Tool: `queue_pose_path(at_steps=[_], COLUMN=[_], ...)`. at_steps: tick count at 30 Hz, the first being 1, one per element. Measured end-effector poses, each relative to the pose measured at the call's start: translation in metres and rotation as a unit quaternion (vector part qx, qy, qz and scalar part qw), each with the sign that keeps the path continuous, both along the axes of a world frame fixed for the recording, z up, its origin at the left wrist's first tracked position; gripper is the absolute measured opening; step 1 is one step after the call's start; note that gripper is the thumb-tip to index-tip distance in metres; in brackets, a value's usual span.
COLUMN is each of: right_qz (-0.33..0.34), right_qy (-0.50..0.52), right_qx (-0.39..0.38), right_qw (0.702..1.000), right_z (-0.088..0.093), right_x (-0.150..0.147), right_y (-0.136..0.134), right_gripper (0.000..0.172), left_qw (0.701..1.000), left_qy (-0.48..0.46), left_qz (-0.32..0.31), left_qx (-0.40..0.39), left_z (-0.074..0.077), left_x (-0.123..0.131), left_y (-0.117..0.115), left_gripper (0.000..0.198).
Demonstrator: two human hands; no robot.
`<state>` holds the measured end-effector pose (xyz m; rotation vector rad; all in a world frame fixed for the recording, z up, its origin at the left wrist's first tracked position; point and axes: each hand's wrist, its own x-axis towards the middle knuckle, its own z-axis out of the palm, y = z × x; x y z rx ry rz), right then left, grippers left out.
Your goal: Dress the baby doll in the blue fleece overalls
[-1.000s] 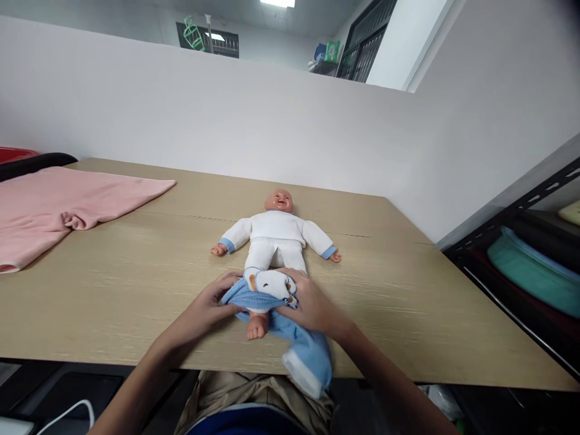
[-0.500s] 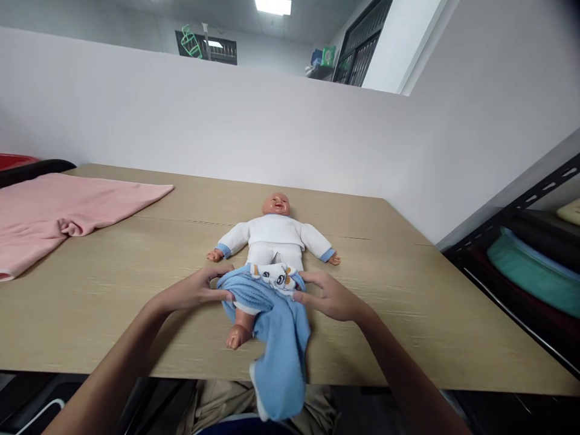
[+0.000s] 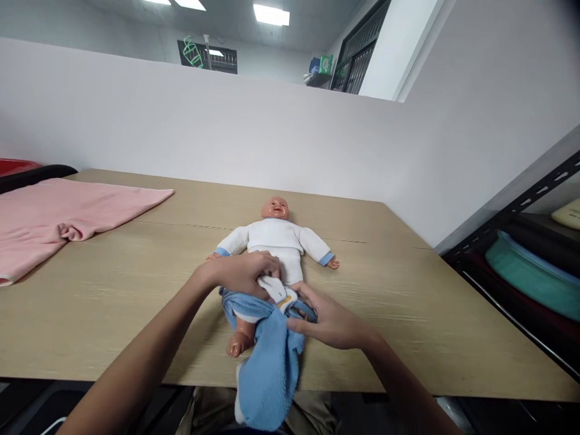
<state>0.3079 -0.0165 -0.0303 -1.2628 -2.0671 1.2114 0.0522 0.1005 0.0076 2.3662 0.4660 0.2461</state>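
Note:
A baby doll (image 3: 275,234) in a white top lies on its back on the wooden table (image 3: 136,284), head away from me. Blue fleece trousers (image 3: 267,362) are gathered around its legs, one empty leg hanging over the table's front edge. One bare doll foot (image 3: 236,345) sticks out. My left hand (image 3: 242,273) is closed on the white waistband at the doll's hip. My right hand (image 3: 324,319) pinches the blue cloth on the doll's other side.
A pink garment (image 3: 54,214) lies spread on the table's left end. A black metal shelf (image 3: 521,241) with a teal basin (image 3: 534,275) stands at the right. A white partition wall (image 3: 226,133) runs behind the table.
My left hand has moved up and across onto the doll's waist and closed on the waistband. My right hand has shifted lower and inward. The trousers' printed front is now mostly covered.

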Motion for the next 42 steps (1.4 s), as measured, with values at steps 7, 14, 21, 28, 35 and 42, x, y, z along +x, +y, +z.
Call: queue_pose_path(at_steps=[7,14,21,28,35,42], right_qz=[0.078,-0.042,0.090,0.033,0.053,-0.057], right_qy=[0.068,0.092,0.127,0.188,0.166,0.228], right_qx=[-0.084,-0.088,-0.112,-0.209,-0.169,-0.175], right_qw=[0.991,0.991,0.981,0.959,0.970,0.956], right_z=[0.014,0.008,0.017,0.007,-0.004,-0.014], right_x=[0.003,0.013,0.020,0.021,0.016,0.008], right_y=[-0.017,0.001,-0.001,0.002,-0.003,-0.005], right_gripper=[0.043,0.048,0.046,0.067,0.052,0.054], left_qw=[0.967,0.940,0.942,0.908,0.908,0.873], left_qy=[0.030,0.057,-0.067,-0.006,-0.010,-0.072], left_qz=[-0.120,-0.155,-0.089,-0.102,-0.113,-0.003], left_qx=[-0.222,-0.300,-0.316,-0.407,-0.404,-0.483], left_z=[-0.001,-0.019,-0.032,-0.054,-0.057,-0.072], left_x=[0.014,0.014,0.018,0.012,0.014,0.015], left_y=[0.018,0.021,0.009,0.023,0.021,0.018], left_gripper=[0.033,0.036,0.044,0.066,0.052,0.052])
